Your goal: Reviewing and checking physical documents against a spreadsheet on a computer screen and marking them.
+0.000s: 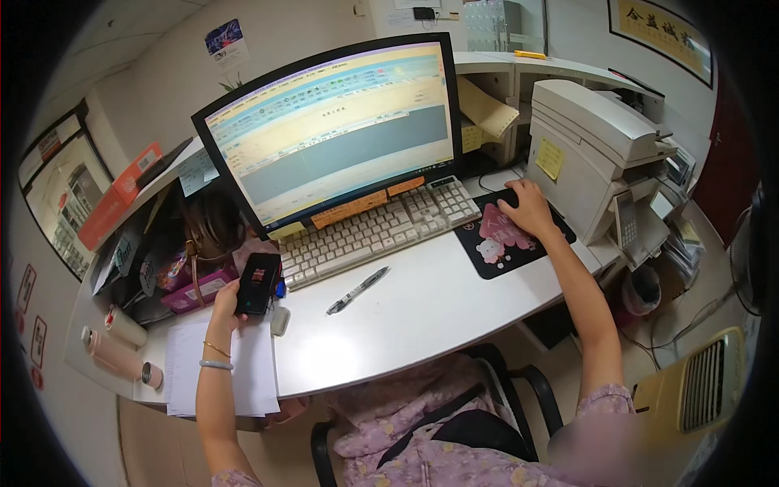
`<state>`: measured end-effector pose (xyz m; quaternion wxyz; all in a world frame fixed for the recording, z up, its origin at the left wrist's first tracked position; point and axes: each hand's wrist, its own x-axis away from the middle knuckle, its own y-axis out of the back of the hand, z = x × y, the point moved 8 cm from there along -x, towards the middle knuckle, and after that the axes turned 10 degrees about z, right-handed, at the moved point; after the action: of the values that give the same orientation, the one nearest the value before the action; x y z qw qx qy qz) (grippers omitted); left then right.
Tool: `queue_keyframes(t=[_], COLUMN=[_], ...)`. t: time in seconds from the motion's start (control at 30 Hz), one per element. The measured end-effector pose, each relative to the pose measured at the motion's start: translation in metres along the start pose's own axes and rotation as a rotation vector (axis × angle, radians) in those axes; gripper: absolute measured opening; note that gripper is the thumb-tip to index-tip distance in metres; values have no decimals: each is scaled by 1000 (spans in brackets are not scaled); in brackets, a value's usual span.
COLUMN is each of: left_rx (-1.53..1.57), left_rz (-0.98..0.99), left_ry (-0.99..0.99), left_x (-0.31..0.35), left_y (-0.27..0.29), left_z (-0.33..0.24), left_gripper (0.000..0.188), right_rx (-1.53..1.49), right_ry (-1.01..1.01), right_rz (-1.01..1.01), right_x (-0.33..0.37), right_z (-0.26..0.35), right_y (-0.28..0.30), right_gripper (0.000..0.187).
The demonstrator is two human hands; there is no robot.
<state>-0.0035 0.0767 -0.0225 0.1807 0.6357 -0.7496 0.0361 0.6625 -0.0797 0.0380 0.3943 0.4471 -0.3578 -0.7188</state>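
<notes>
Your left hand (pixel 230 302) wraps a phone (pixel 257 282) left of the keyboard (pixel 373 230); it's stiff, slick and light, so hold its long edges. Your right hand (pixel 526 207) cups a mouse (pixel 507 197), right of the keyboard. Open bench (pixel 422 304) lies below the keyboard, around the pen (pixel 357 290).

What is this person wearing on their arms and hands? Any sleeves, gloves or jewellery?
No gloves: both hands are bare. The left hand has two bracelets at the wrist, a thin gold-coloured bangle and a thicker pale green bangle. The right hand shows no jewellery. Both forearms are uncovered; short sleeves of a lilac floral garment begin near the upper arm.
</notes>
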Motion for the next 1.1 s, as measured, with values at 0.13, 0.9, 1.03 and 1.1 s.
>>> queue_keyframes(t=[0.13, 0.9, 1.03, 1.1], left_rx=[50, 98, 10, 5], left_rz=[14, -132, -192, -203], left_ry=[28, -28, -2, 3], left_x=[-3, -26, -28, -32], left_y=[-2, -14, -2, -5], left_z=[5, -10, -2, 0], left_gripper=[35, 34, 37, 40], right_rx=[57, 61, 48, 58], right_ry=[23, -6, -25, -27], right_rz=[-12, -74, -76, -89], right_x=[8, 14, 14, 16], right_z=[-6, -26, -22, -27], right_y=[-8, -18, -18, -16], right_gripper=[52, 56, 56, 55])
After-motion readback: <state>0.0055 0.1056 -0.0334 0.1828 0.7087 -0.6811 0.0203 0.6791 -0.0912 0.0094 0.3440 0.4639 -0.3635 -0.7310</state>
